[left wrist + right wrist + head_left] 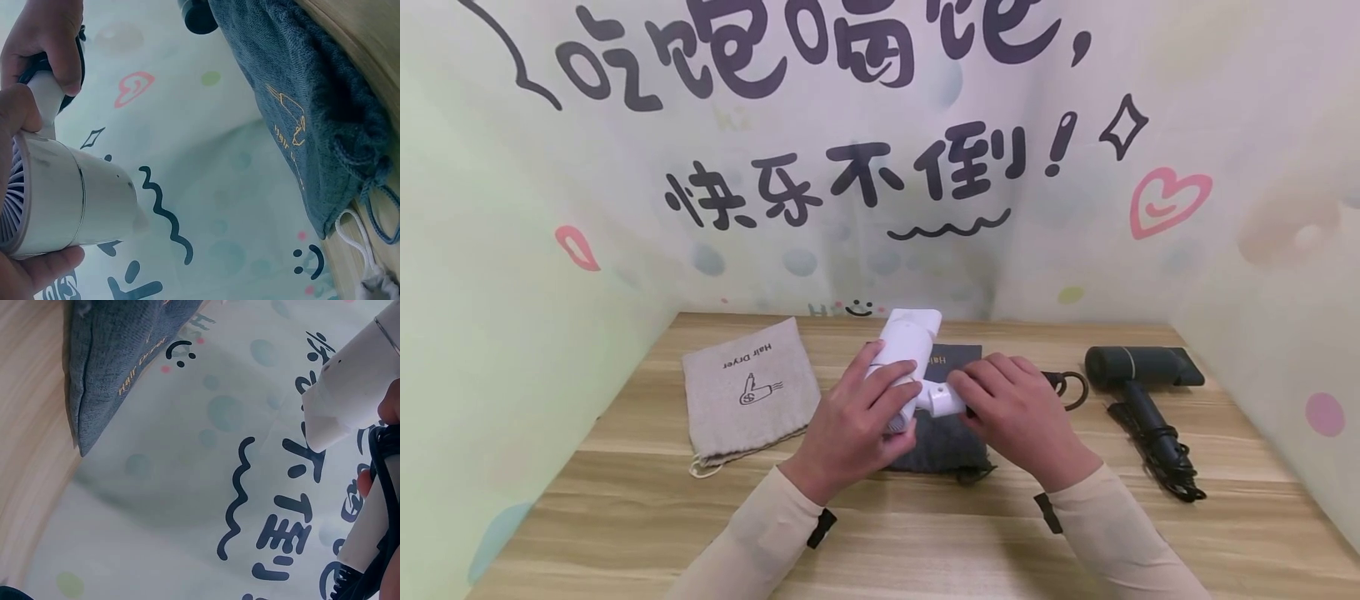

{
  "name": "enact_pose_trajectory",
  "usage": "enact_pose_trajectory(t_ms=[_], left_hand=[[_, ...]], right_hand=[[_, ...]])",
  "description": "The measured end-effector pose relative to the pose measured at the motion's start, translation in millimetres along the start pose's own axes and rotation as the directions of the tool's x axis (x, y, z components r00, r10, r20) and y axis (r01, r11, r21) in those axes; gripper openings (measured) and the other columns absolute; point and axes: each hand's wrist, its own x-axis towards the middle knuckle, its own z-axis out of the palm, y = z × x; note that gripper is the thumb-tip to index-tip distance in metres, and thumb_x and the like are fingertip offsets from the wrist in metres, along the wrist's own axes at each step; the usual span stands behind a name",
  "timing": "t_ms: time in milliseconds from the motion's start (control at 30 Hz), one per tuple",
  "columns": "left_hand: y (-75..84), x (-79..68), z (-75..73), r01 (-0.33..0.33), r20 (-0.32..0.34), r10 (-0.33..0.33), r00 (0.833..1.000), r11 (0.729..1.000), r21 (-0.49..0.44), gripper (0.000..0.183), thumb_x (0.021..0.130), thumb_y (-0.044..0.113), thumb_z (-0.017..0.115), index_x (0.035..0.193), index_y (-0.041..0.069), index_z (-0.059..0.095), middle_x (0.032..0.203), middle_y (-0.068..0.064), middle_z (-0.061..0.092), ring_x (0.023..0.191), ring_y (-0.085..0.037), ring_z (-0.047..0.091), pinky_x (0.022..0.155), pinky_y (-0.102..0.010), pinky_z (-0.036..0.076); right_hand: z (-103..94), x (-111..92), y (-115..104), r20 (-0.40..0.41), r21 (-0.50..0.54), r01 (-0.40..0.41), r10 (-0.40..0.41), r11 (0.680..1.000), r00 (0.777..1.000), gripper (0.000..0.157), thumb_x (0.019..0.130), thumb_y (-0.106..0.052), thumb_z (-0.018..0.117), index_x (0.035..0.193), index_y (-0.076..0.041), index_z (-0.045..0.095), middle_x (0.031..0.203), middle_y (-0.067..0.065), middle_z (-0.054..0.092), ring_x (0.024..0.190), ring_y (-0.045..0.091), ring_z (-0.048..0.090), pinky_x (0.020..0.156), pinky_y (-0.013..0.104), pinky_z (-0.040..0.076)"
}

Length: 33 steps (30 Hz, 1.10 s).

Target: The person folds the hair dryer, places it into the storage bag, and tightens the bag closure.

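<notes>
A white hair dryer (913, 342) is held up over the middle of the table, its nozzle toward the back wall. My left hand (853, 417) grips its barrel from the rear, thumb on one side and fingers over the other. Around the handle, wrapped in black cord (382, 512), my right hand (1018, 412) is curled. The ribbed air intake (14, 200) shows in the left wrist view. A dark drawstring pouch (943, 446) lies below the dryer, partly hidden by it and the hands.
On the left lies a beige drawstring pouch (745, 425) printed "Hair Dryer". To the right rests a black hair dryer (1142, 367), its cord (1176, 475) bundled round the handle. A printed cloth wall (820, 275) stands behind the wooden table (647, 517).
</notes>
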Motion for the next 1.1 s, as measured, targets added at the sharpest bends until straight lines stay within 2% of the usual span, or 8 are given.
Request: enact_pose_trajectory(t_ms=[167, 400, 467, 767, 933, 1100], left_hand=[[-0.2, 0.4, -0.9, -0.007, -0.002, 0.007, 1.000, 1.000, -0.008, 0.035, 0.066, 0.019, 0.067, 0.099, 0.008, 0.063, 0.113, -0.007, 0.059, 0.113, -0.038, 0.048, 0.096, -0.042, 0.040], [-4.8, -1.3, -3.1, -0.027, 0.013, 0.030, 0.999, 0.986, -0.166, 0.034, 0.065, 0.017, 0.070, 0.097, 0.008, 0.062, 0.114, -0.007, 0.057, 0.115, -0.035, 0.047, 0.099, -0.040, 0.037], [-5.1, -2.3, -3.1, -0.019, 0.023, 0.024, 0.999, 0.984, -0.179, 0.035, 0.065, 0.017, 0.070, 0.097, 0.008, 0.061, 0.115, -0.007, 0.057, 0.116, -0.034, 0.047, 0.100, -0.040, 0.036], [0.5, -5.4, -0.6, 0.104, 0.109, -0.092, 0.990, 0.989, -0.109, 0.036, 0.069, 0.023, 0.070, 0.102, 0.012, 0.060, 0.123, -0.005, 0.052, 0.121, -0.031, 0.043, 0.098, -0.037, 0.038], [4.4, -6.2, 1.4, 0.156, 0.128, -0.150, 0.980, 0.987, -0.033, 0.037, 0.070, 0.023, 0.069, 0.104, 0.011, 0.059, 0.124, -0.006, 0.053, 0.116, -0.031, 0.047, 0.101, -0.036, 0.035], [6.3, -6.2, 0.6, 0.203, 0.156, -0.198, 0.968, 0.979, -0.019, 0.040, 0.070, 0.025, 0.070, 0.106, 0.011, 0.060, 0.124, -0.005, 0.052, 0.112, -0.024, 0.049, 0.101, -0.034, 0.035]], right_hand=[[0.5, -0.9, 0.5, -0.022, 0.007, 0.012, -0.012, 1.000, 1.000, 0.045, 0.064, -0.019, 0.080, 0.101, -0.010, 0.057, 0.094, 0.006, 0.060, 0.086, 0.024, 0.056, 0.074, 0.038, 0.047], [0.0, -2.6, 0.0, -0.013, 0.055, 0.062, -0.061, 0.997, 0.998, 0.049, 0.060, -0.020, 0.084, 0.100, -0.011, 0.058, 0.093, 0.004, 0.060, 0.088, 0.025, 0.055, 0.076, 0.039, 0.046], [0.3, -2.8, 0.0, -0.009, 0.060, 0.068, -0.067, 0.996, 0.998, 0.049, 0.060, -0.020, 0.084, 0.101, -0.011, 0.058, 0.093, 0.004, 0.060, 0.088, 0.025, 0.055, 0.076, 0.038, 0.046], [2.1, -2.6, 0.5, 0.001, 0.029, 0.068, -0.068, 0.997, 0.998, 0.047, 0.063, -0.022, 0.083, 0.101, -0.012, 0.058, 0.093, 0.003, 0.060, 0.089, 0.025, 0.055, 0.076, 0.039, 0.046], [3.6, -2.6, -1.6, 0.008, 0.011, 0.061, -0.061, 0.998, 0.998, 0.045, 0.064, -0.021, 0.082, 0.101, -0.012, 0.058, 0.093, 0.003, 0.060, 0.089, 0.025, 0.055, 0.076, 0.039, 0.046], [4.9, -3.3, -3.2, 0.003, 0.003, 0.056, -0.056, 0.998, 0.998, 0.043, 0.065, -0.020, 0.081, 0.100, -0.012, 0.058, 0.092, 0.003, 0.060, 0.088, 0.025, 0.055, 0.075, 0.038, 0.046]])
